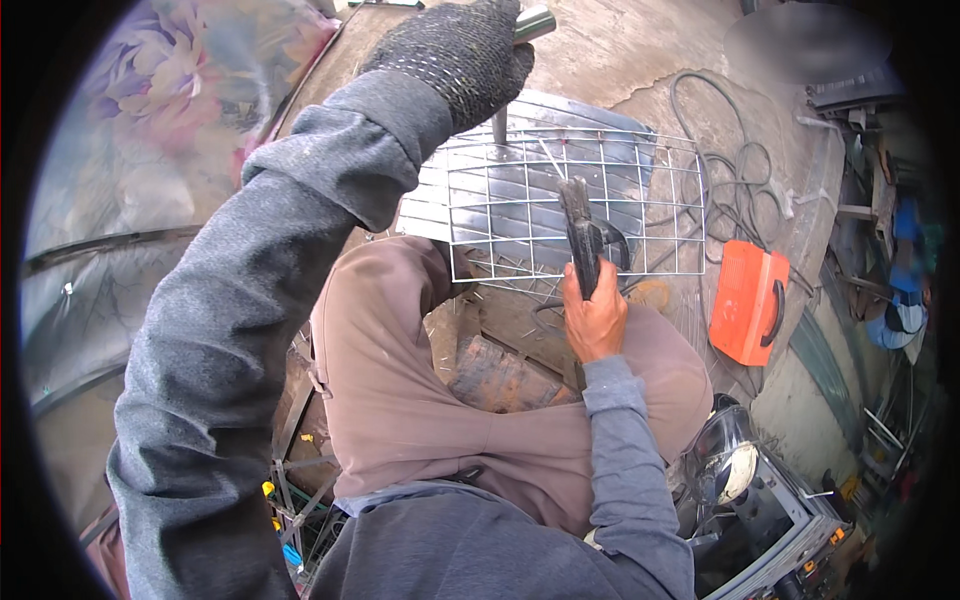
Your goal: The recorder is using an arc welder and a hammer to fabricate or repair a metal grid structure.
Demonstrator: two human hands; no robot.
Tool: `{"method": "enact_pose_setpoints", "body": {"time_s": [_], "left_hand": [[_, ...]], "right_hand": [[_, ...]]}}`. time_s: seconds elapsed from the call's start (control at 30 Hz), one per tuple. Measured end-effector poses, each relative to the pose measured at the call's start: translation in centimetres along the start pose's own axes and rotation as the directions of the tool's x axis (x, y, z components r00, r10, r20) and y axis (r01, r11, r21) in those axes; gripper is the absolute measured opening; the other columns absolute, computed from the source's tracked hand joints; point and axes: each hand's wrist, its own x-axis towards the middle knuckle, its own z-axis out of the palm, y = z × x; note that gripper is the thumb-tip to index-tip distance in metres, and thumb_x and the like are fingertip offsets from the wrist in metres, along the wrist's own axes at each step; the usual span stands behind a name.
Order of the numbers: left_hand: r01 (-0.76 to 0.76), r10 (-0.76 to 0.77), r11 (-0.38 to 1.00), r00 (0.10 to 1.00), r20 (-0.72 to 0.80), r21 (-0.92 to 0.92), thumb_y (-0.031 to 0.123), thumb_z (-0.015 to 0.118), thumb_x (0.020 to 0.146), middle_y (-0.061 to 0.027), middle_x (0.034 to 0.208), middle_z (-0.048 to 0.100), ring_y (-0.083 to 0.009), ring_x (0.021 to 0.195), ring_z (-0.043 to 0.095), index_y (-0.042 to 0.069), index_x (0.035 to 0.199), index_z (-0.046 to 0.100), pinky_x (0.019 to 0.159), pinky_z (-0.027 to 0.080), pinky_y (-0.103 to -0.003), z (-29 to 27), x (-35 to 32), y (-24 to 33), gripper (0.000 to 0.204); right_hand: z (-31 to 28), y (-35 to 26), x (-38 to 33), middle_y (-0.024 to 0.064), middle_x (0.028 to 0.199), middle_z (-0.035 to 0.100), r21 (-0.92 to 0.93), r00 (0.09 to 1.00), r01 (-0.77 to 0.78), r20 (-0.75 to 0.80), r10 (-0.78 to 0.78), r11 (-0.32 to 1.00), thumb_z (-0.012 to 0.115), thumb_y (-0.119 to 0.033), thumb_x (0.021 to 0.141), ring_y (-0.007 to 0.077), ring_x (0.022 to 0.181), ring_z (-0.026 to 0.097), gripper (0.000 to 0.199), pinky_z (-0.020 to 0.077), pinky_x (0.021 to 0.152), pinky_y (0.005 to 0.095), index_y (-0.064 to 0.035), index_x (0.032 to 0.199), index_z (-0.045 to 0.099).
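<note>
My left hand (450, 60), in a dark knitted glove, is closed around a shiny metal tube (537, 24) at the top of the view. A narrower metal rod (500, 125) reaches down from under that hand to the wire grid; how it joins the tube is hidden. My bare right hand (597, 310) grips a black welding electrode holder (578, 225). From its jaws a thin electrode (551, 158) slants up and left, over the grid and close to the rod. The white wire grid (677, 272) lies across a silvery ribbed metal sheet (425, 212).
An orange welding machine (745, 300) with a black handle stands at the right. Dark cables (735, 190) coil on the concrete floor beyond it. A cluttered box (770, 530) sits at the lower right. A flower-patterned sheet (150, 90) covers the left. My bent legs (390, 340) frame a rusty plate (505, 380).
</note>
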Motion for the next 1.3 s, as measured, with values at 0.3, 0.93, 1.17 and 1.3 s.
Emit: {"method": "enact_pose_setpoints", "body": {"time_s": [0.3,0.93,1.17,1.3], "left_hand": [[-0.041,0.039,0.999,0.998,-0.043,-0.034,0.029,0.062,0.095,-0.0300,0.083,0.070,-0.0481,0.083,0.070,0.003,0.106,0.057,0.077,0.055,-0.056,0.6,-0.7,-0.7,0.028],[-0.050,0.049,0.997,0.999,-0.018,-0.063,0.028,0.064,0.096,-0.0288,0.077,0.067,-0.0476,0.075,0.069,0.003,0.104,0.054,0.069,0.053,-0.056,1.0,-2.4,-0.4,0.028],[-0.127,0.122,0.989,0.990,-0.066,-0.072,0.036,0.068,0.096,-0.0245,0.082,0.070,-0.0436,0.080,0.071,0.005,0.108,0.057,0.073,0.055,-0.054,0.4,-2.6,-1.5,0.034],[-0.048,0.045,0.996,0.998,-0.036,-0.081,0.031,0.071,0.094,-0.0269,0.078,0.065,-0.0477,0.079,0.067,0.003,0.101,0.055,0.071,0.051,-0.055,-1.2,-3.4,-1.2,0.033]], "right_hand": [[-0.1,-0.5,0.0,0.0262,0.102,0.071,-0.022,0.999,-0.032,0.028,0.033,0.999,0.069,-0.027,0.099,0.0472,0.092,0.069,0.035,0.0548,0.077,0.0514,-0.0036,0.121,0.057],[-0.1,-0.1,-0.2,0.0257,0.098,0.070,0.032,1.000,-0.020,0.012,0.020,0.999,0.070,-0.027,0.099,0.0459,0.087,0.070,0.035,0.0548,0.075,0.0500,-0.0028,0.120,0.057],[-0.4,0.0,0.2,0.0258,0.096,0.069,0.046,0.996,-0.085,0.004,0.085,0.995,0.069,-0.029,0.099,0.0458,0.086,0.069,0.037,0.0535,0.075,0.0512,-0.0014,0.120,0.056],[0.1,0.5,-0.1,0.0256,0.095,0.069,0.038,0.998,-0.058,-0.014,0.058,0.998,0.068,-0.031,0.100,0.0459,0.085,0.068,0.038,0.0534,0.075,0.0511,-0.0016,0.120,0.056]]}}
